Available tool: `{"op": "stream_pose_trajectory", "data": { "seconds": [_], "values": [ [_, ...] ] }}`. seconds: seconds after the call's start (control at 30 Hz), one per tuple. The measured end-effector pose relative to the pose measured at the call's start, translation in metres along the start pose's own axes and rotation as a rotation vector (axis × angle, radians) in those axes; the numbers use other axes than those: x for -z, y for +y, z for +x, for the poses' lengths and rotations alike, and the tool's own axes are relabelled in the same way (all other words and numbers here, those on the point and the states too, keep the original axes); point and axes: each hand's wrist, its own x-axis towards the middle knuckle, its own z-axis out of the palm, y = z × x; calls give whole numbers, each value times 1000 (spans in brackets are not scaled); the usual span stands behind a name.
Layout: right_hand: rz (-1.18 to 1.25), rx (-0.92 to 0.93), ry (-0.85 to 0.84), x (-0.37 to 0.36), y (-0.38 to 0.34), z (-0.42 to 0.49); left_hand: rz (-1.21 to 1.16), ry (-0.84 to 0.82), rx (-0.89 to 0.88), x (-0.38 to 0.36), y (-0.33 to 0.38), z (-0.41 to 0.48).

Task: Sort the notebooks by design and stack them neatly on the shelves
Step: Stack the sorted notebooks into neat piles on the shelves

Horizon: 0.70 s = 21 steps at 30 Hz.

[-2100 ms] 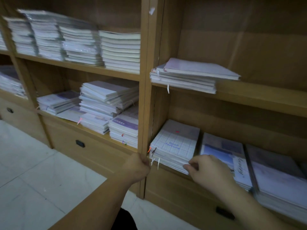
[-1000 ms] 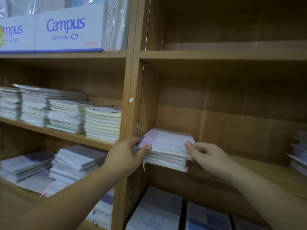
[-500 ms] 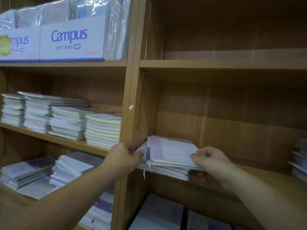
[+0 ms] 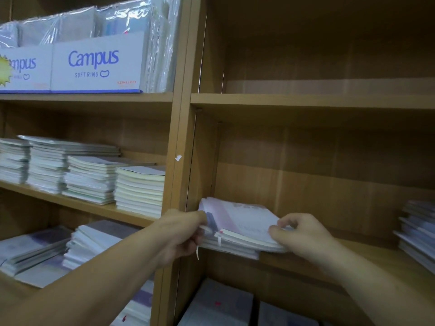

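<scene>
The shelves [image 4: 306, 101] look mostly sorted, I'd say: squared stacks [image 4: 89, 177] fill the frame's left. At centre the pink-covered pile [image 4: 240, 224] sits skewed. The left hand [image 4: 181, 234] grips its spine edge, and the right hand [image 4: 303, 234] has its fingers pinching the top corner. Squaring it remains.

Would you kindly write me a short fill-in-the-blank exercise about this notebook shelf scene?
The white box is printed Campus SOFT ____. The notebooks standing behind it are wrapped in clear ____. The left hand and right hand both grip one notebook stack lying on a wooden ____.
Missing words: RING; plastic; shelf.
</scene>
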Motion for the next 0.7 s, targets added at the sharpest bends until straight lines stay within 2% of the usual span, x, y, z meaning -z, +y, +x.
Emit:
{"op": "stream_pose_trajectory", "data": {
  "seconds": [0.07, 0.13, 0.17, 0.27, 0.4, 0.47, 0.6, 0.7],
  "values": [
    [-35, -6, 26, 6, 7, -4, 42, -206, 72, -2, -1, -13],
    [-62, -29, 13, 13, 12, -8, 105, -333, 139, -3, -7, -21],
    [-65, -46, -15, 17, 12, -11, 106, -346, 153, -4, -11, -20],
    [-101, -54, -102, 17, 7, -18, -58, -246, 103, -12, -20, -12],
    [-105, 15, -99, 11, -1, -33, -204, -154, 16, -28, -21, -11],
    [-75, 23, -106, 14, 4, -43, -235, -218, -9, -28, -26, -20],
    [210, 84, -265, 18, 33, -72, -224, -373, -159, -23, -56, -55],
    [262, 162, -237, 9, 71, -99, -167, -433, -240, -25, -90, -67]
  ]
}}
